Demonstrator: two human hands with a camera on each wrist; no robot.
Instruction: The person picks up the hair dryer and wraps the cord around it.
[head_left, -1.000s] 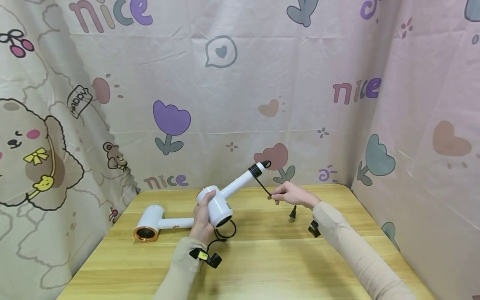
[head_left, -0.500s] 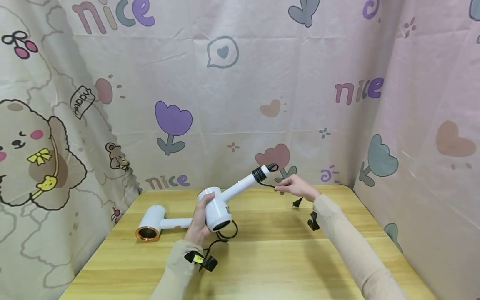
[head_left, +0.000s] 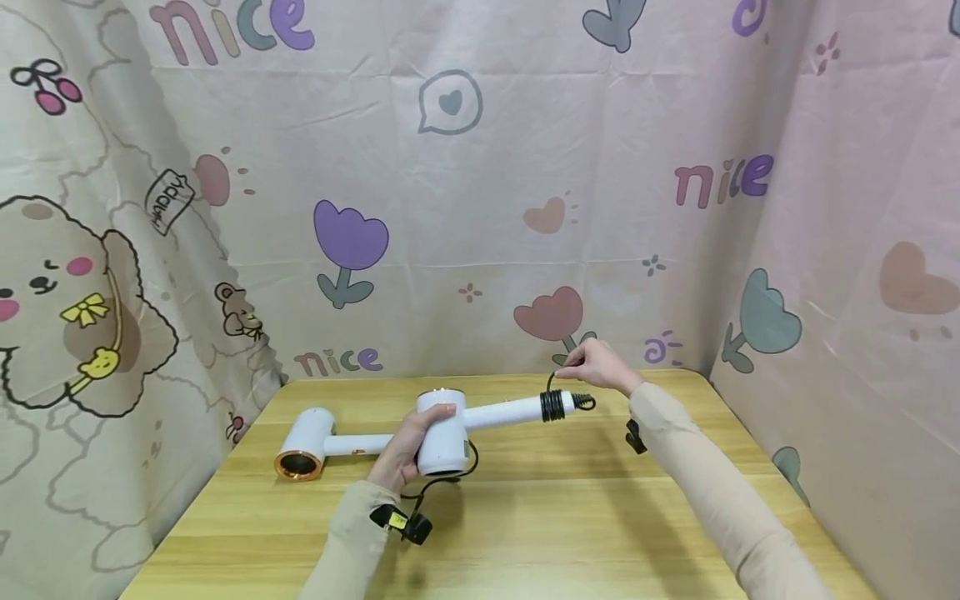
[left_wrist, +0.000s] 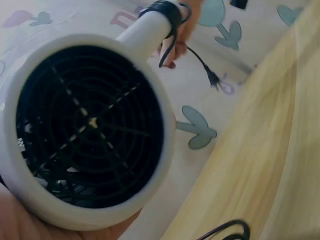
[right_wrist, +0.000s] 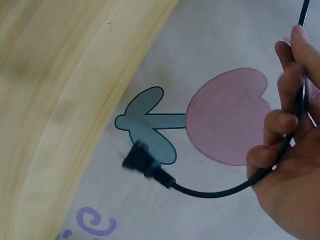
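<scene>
The wooden table (head_left: 570, 517) is reaching back to the curtain (head_left: 480, 183), its far edge running close along the cloth and its side edges spreading apart toward the viewer. Wood is stretching between the two forearms and on past the right hand (head_left: 596, 365) to the right edge, which is lying near the curtain's right-hand fold. In the head view, the right hand is overlapping the far edge.

The left hand (head_left: 408, 442) is gripping a white hair dryer (head_left: 442, 442) round its barrel, above the tabletop near the middle; the handle (head_left: 502, 413) is pointing right and slightly upward. A coil of black cord (head_left: 552, 405) is wrapping the handle near its tip. The right hand is pinching the cord's free length just above the coil, its other fingers curling loosely along it, and the two-prong plug (right_wrist: 140, 159) is dangling from that hand. The dryer's dark grille (left_wrist: 92, 122) is facing the left wrist camera.

On the left, a second white hair dryer (head_left: 309, 437) with a copper-coloured ring (head_left: 298, 478) is lying on the table, its handle extending toward the left hand and disappearing behind it. A black cord loop (head_left: 476, 458) is lying beneath the held dryer, in the way below; which dryer it is belonging to, I cannot tell.
</scene>
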